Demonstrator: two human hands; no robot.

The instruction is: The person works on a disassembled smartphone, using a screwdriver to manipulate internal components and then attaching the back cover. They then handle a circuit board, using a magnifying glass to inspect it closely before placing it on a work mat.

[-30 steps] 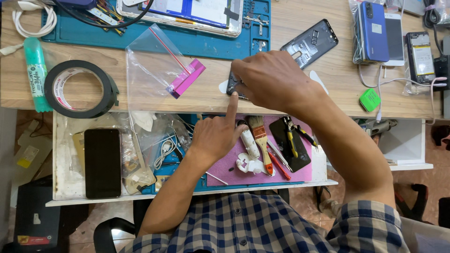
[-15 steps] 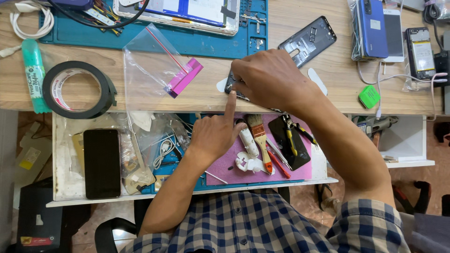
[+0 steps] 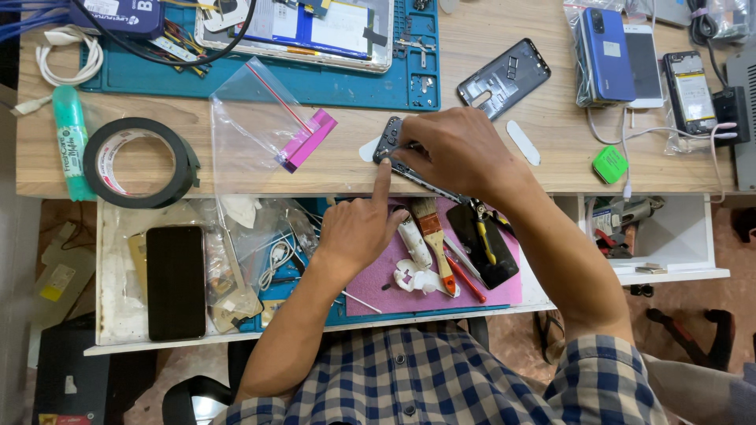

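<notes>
Almost nothing changes against the pictures a second and half a second back: both hands sit at the same spot, centre of frame, only the view shifts a touch. Right hand (image 3: 453, 149) covers a dark phone part (image 3: 391, 142) lying at the front edge of the tabletop (image 3: 197, 169), fingers curled and pressed down on it, pinning it. Exact grip under the palm: cannot tell. Left hand (image 3: 358, 232) comes up from the open drawer (image 3: 118, 260), index finger (image 3: 381, 182) stretched out with its tip against the part's lower edge, other fingers folded in. So the work is in a hold-and-press phase, no lift, no tool picked up.

Around: clear zip bag (image 3: 252, 134) with a pink strip (image 3: 307, 139) just left of the part; black tape roll (image 3: 140, 162) far left; phone back cover (image 3: 504, 77) upper right of the hands; brush (image 3: 433, 236) and white tube (image 3: 412, 240) on the pink mat (image 3: 394, 295) in the drawer, beside the left hand; black phone (image 3: 175, 282) lower left.
</notes>
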